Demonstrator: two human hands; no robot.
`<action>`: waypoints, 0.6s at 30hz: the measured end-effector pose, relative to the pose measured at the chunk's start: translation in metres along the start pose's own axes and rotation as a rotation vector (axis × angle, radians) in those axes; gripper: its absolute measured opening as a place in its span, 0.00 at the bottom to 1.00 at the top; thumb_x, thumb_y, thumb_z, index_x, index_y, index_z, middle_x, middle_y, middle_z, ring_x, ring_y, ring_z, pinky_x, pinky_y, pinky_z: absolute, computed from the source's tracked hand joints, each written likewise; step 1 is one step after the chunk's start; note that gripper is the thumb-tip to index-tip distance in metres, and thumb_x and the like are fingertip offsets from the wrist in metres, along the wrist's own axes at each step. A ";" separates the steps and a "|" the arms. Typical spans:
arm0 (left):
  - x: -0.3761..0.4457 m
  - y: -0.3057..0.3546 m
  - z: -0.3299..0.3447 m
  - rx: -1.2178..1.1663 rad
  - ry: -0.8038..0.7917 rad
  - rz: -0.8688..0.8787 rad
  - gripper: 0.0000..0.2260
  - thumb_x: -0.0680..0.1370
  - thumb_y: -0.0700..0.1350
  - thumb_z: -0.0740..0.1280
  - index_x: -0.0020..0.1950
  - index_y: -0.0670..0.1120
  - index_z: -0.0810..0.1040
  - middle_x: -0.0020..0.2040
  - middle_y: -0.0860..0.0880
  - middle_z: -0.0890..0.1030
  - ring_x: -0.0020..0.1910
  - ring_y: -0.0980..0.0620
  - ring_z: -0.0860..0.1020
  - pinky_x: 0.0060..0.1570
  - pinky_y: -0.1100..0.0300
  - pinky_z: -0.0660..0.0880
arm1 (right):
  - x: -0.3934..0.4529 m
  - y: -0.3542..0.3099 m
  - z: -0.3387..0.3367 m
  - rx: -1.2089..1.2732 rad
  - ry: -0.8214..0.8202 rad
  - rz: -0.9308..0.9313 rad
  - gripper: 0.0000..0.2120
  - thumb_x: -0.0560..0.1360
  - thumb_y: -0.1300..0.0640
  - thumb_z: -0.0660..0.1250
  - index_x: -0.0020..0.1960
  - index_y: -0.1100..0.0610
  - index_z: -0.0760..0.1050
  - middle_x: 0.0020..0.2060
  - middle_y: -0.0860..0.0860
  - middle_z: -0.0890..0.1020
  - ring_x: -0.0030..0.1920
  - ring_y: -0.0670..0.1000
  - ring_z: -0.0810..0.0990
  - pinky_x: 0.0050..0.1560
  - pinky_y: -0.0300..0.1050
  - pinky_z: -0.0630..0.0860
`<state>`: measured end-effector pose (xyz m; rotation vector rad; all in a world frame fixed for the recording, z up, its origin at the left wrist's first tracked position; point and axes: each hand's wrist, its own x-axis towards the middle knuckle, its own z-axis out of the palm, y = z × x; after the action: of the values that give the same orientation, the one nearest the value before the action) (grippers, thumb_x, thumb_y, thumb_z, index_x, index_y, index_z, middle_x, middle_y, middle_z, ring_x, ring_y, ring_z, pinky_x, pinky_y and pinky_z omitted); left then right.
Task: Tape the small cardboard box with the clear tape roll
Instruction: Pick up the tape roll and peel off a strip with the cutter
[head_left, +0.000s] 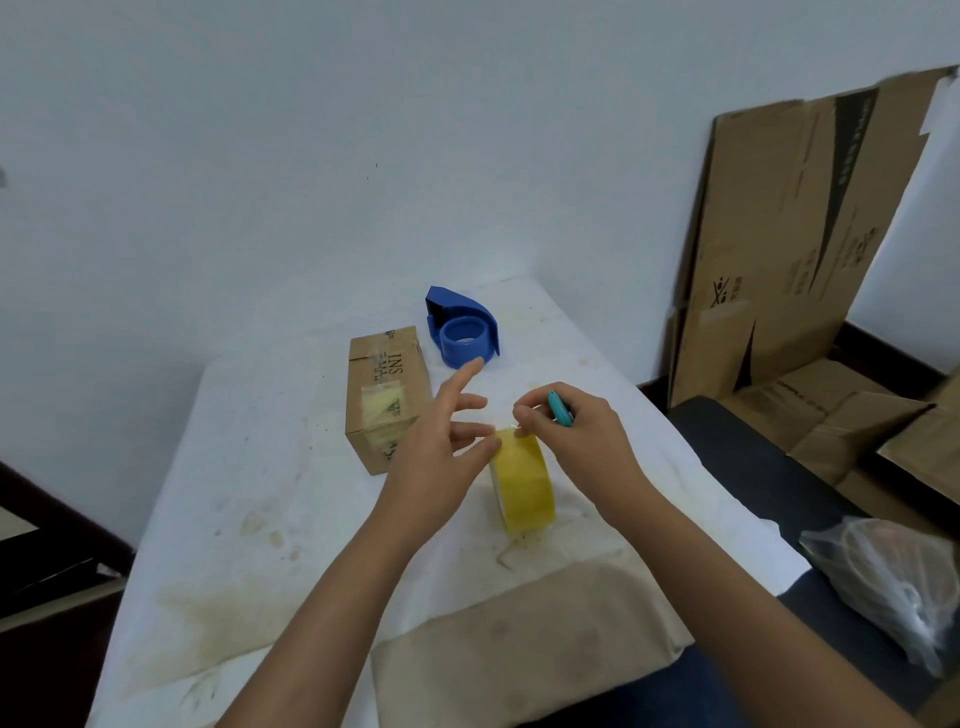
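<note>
A yellowish clear tape roll (523, 483) stands on edge on the white table (244, 467). My left hand (441, 436) touches the roll's top with its thumb and lower fingers, the other fingers spread apart. My right hand (574, 436) pinches at the top of the roll with thumb and forefinger, and a teal pen-like tool (560, 409) is tucked in the same hand. The small cardboard box (387, 397) lies to the left of both hands, with old tape and a label on its top.
A blue tape dispenser (462, 327) sits behind the hands near the wall. Flattened cardboard sheets (795, 234) lean on the wall at right, above more cardboard boxes (857, 421). A clear plastic bag (893, 577) lies on a dark surface at right.
</note>
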<state>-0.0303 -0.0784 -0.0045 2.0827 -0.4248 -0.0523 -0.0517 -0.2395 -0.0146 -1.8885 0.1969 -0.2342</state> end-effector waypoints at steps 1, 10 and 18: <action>0.000 0.000 0.001 -0.050 0.017 -0.037 0.29 0.77 0.44 0.70 0.73 0.63 0.63 0.57 0.58 0.77 0.52 0.61 0.80 0.53 0.64 0.78 | 0.001 -0.001 -0.001 0.001 -0.001 0.004 0.07 0.76 0.54 0.68 0.50 0.56 0.80 0.38 0.48 0.84 0.44 0.45 0.81 0.46 0.36 0.73; -0.005 -0.003 0.007 -0.135 0.087 -0.085 0.20 0.76 0.44 0.71 0.66 0.56 0.70 0.45 0.54 0.84 0.50 0.57 0.82 0.61 0.52 0.77 | 0.004 -0.006 -0.003 -0.050 -0.051 0.002 0.08 0.76 0.52 0.68 0.53 0.54 0.79 0.42 0.48 0.85 0.43 0.41 0.80 0.42 0.33 0.70; -0.002 -0.006 0.010 -0.135 0.060 -0.064 0.07 0.77 0.44 0.69 0.52 0.52 0.73 0.47 0.54 0.85 0.49 0.61 0.82 0.55 0.61 0.78 | 0.009 -0.007 -0.010 -0.125 -0.045 -0.063 0.09 0.76 0.55 0.69 0.56 0.51 0.76 0.39 0.47 0.85 0.47 0.46 0.81 0.46 0.29 0.71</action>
<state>-0.0324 -0.0833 -0.0145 1.9594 -0.3094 -0.0545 -0.0455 -0.2488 -0.0045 -2.0237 0.1238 -0.2266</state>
